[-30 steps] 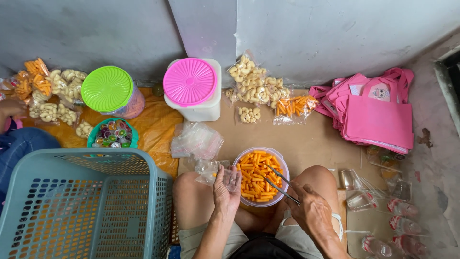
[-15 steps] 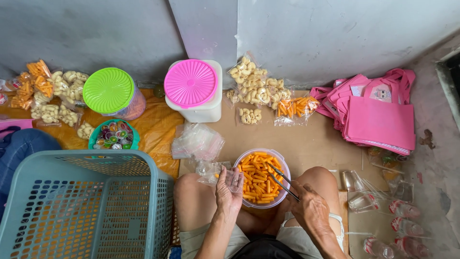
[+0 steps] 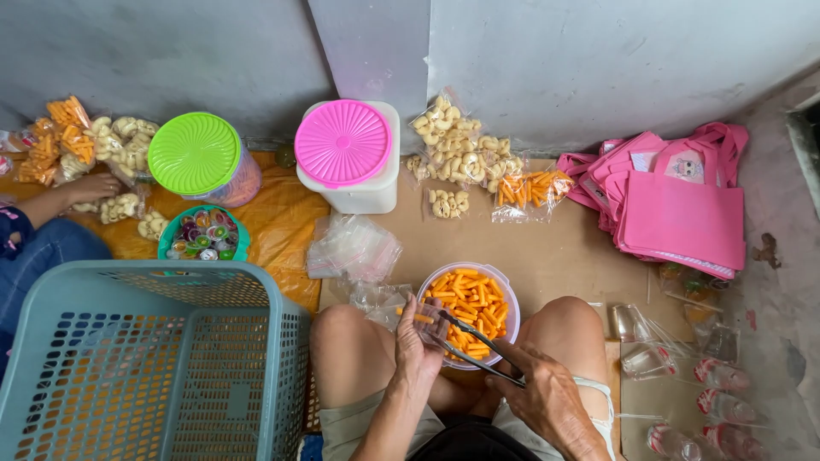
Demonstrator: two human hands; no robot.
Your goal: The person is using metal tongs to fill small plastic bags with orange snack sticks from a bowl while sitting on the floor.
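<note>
I sit on the floor with a clear bowl (image 3: 509, 296) of orange stick snacks (image 3: 471, 300) between my knees. My right hand (image 3: 547, 397) grips metal tongs (image 3: 468, 340) whose tips reach toward my left hand at the bowl's near left edge. My left hand (image 3: 416, 343) holds a small clear plastic bag (image 3: 424, 329) open against the bowl's rim, with an orange stick at its top. A heap of empty clear bags (image 3: 354, 248) lies just beyond my left knee.
A blue-grey plastic basket (image 3: 145, 358) stands at my left. Pink-lidded (image 3: 343, 142) and green-lidded (image 3: 195, 154) containers stand by the wall, with filled snack bags (image 3: 465, 154) and pink tote bags (image 3: 675, 201) on the right. Another person's hand (image 3: 90, 186) touches snack bags at far left.
The tongs have swung left, from over the bowl to my left hand's bag. At far left the other person's hand has come in to the snack bags.
</note>
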